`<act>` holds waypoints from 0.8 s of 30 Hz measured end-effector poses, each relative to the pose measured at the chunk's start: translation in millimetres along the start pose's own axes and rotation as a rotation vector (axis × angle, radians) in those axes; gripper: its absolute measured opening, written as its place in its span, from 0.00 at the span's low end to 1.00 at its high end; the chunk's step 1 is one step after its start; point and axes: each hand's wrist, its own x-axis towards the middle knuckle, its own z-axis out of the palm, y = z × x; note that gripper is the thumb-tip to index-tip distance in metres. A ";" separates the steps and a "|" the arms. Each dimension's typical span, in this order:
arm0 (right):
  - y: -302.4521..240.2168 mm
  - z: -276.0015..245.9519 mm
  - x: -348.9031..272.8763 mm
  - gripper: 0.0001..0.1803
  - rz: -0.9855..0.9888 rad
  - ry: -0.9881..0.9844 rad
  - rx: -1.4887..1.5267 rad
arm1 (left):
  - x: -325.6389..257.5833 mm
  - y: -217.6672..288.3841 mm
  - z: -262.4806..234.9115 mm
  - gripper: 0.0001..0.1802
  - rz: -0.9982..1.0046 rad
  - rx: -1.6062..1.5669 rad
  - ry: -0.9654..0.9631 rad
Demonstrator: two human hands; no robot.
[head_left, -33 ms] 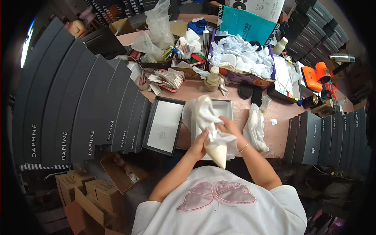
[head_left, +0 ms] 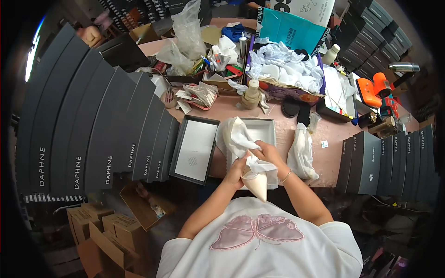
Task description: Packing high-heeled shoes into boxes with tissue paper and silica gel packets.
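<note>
A cream pointed-toe shoe [head_left: 256,185] hangs in front of me, toe pointing down toward my chest. Soft white wrapping [head_left: 237,136] covers its far part. My left hand [head_left: 235,174] is closed around the shoe's left side. On the wrapping's bunched edge, above the toe, my right hand [head_left: 270,154] is closed. Beneath both hands lies an open white-lined shoe box [head_left: 272,127], partly hidden by them. A dark-rimmed box lid [head_left: 199,139] lies inside-up to its left. To the right rests another white-wrapped bundle [head_left: 302,153].
Dark shoe boxes stand in rows at the left [head_left: 99,120] and right [head_left: 368,162]. Farther back are a bottle [head_left: 251,95], a purple box of white paper [head_left: 287,85], a pink tray of cards [head_left: 201,96] and an orange tool [head_left: 371,92]. Cardboard cartons [head_left: 109,231] sit lower left.
The white wrapping has shifted back off the toe, so more of the cream shoe shows. My right hand has moved slightly with the wrapping's edge; the left keeps its hold.
</note>
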 end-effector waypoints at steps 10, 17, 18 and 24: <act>-58.5 -10.6 -71.5 0.26 -0.238 -0.070 -0.212 | -25.3 14.6 32.9 0.28 0.382 0.162 0.168; -20.6 -29.7 -76.6 0.18 -0.117 -0.174 -0.046 | -7.2 76.1 -4.0 0.21 0.279 0.159 0.170; -16.7 -35.3 -78.5 0.20 -0.136 -0.175 -0.046 | -2.4 81.8 7.6 0.15 0.356 0.172 0.287; -23.1 -84.3 -88.8 0.25 -0.330 -0.281 -0.573 | 27.2 159.3 68.7 0.18 0.652 0.225 0.043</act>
